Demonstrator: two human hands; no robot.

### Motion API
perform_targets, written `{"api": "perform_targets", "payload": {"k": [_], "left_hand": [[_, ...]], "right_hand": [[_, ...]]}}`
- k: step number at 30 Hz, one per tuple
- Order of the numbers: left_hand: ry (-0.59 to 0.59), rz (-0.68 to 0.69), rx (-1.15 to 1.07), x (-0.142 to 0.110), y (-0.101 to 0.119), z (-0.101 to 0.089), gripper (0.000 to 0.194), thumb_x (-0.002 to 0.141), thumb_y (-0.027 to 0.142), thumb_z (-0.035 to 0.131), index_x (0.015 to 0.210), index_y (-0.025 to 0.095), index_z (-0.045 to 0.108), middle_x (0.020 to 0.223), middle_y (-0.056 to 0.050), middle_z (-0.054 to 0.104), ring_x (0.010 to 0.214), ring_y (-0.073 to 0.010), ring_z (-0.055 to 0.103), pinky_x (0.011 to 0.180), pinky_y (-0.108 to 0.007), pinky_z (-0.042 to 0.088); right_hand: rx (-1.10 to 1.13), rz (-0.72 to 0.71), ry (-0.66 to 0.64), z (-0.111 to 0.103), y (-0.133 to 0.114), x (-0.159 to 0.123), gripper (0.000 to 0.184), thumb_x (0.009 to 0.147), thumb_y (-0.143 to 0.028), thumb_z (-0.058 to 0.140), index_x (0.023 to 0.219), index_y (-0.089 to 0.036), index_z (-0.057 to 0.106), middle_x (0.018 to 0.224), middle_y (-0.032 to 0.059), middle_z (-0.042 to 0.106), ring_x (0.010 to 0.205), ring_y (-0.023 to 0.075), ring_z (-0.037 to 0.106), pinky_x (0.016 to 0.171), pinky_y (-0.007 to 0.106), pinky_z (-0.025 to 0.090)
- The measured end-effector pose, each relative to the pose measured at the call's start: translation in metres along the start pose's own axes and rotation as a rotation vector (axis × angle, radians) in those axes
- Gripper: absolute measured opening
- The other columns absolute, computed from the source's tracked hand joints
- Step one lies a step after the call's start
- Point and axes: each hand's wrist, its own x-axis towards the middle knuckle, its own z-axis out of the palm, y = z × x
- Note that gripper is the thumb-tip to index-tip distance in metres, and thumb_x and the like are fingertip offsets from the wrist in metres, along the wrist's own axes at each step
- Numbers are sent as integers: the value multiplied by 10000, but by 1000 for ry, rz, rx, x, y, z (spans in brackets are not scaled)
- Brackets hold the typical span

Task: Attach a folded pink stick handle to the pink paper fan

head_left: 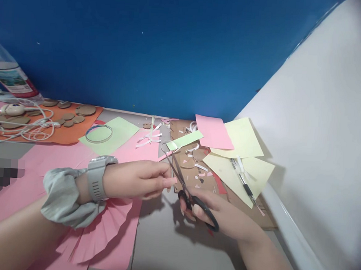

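Right hand on scissors; left hand beside the blades

A blue wall [161, 52] forms the rear boundary of my grey work surface [161, 248]. Large pink sheets [27, 182] cover the left portion; cardboard [246, 212] lies at right. An orange sheet [64, 138] carrying brown rounds [85, 110] occupies the far left, and two pale yellow sheets [246, 135] overlap the cardboard. My right hand [218, 214] grips the black-handled scissors [182, 179] at the near left edge of the cardboard, points directed away from me. My left hand [149, 178] is narrow, fingers curled together just beside the blades; I cannot tell whether it pinches anything. Pleated pink paper [101, 232] sits below my left wrist. A light green strip [184, 141] lies near the scissor points. A pen [243, 181] rests on the nearer yellow sheet. Small paper scraps [201, 167] are scattered over the cardboard.
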Motion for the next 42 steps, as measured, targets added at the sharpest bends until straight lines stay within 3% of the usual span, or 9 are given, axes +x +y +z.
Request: {"api": "perform_targets", "payload": {"k": [5, 10, 15, 22, 28, 34, 37, 42], "left_hand": [[-48, -50, 9, 3, -6, -4, 350, 891, 500, 390, 751, 185, 453, 600, 22, 626, 528, -90, 467, 562, -209, 395], [-154, -53, -152, 8, -14, -7, 270, 904, 426, 419, 786, 186, 454, 627, -1, 678, 522, -97, 508, 578, -214, 432], [-278, -21, -193, 9, -15, -7, 356, 926, 396, 378, 652, 180, 448, 636, -33, 688, 517, -102, 519, 618, -233, 446], [-322, 2, -179, 10, -15, -7, 392, 939, 397, 351, 629, 178, 447, 668, -36, 692, 611, -111, 592, 686, -233, 446], [-280, -19, -292, 8, -20, -6, 221, 928, 411, 386, 921, 191, 397, 655, -2, 687, 572, -102, 581, 610, -234, 438], [-319, 24, -245, 6, -23, -7, 172, 943, 353, 375, 980, 185, 379, 702, -26, 698, 593, -101, 565, 619, -236, 420], [-343, 24, -333, 7, -26, -7, 204, 933, 343, 409, 1056, 183, 379, 753, -42, 711, 610, -105, 583, 626, -235, 416], [-386, 5, -388, 9, -30, -7, 336, 918, 329, 456, 1215, 191, 385, 834, -15, 722, 590, -89, 610, 842, -274, 408]], "right_hand": [[-104, 87, -66, -6, -2, -4, 286, 887, -451, 435, 830, -179, 503, 712, -14, 489, 614, 98, 415, 533, 203, 331], [-212, 162, -77, -6, -4, -6, 188, 873, -356, 465, 809, -186, 513, 714, -21, 519, 616, 98, 423, 537, 201, 325], [-233, 223, -115, -8, -8, -4, 194, 845, -383, 492, 819, -193, 520, 709, -31, 516, 587, 91, 418, 511, 198, 312], [-266, 223, -114, -10, -5, -2, 231, 836, -432, 506, 818, -202, 517, 722, -29, 526, 630, 107, 463, 544, 203, 342], [-213, 195, -76, -13, 2, -4, 322, 860, -508, 448, 786, -195, 461, 719, -20, 500, 628, 108, 450, 551, 204, 353], [-268, 164, -97, -13, 0, -3, 303, 853, -486, 469, 809, -188, 497, 724, -6, 503, 632, 118, 452, 553, 210, 359], [-264, 169, -127, -13, -3, -2, 212, 846, -399, 499, 813, -189, 495, 710, -14, 499, 616, 111, 443, 538, 203, 348], [-232, 176, -166, -13, -3, -3, 156, 835, -342, 500, 822, -187, 500, 708, -17, 495, 604, 102, 425, 527, 199, 334]]}}
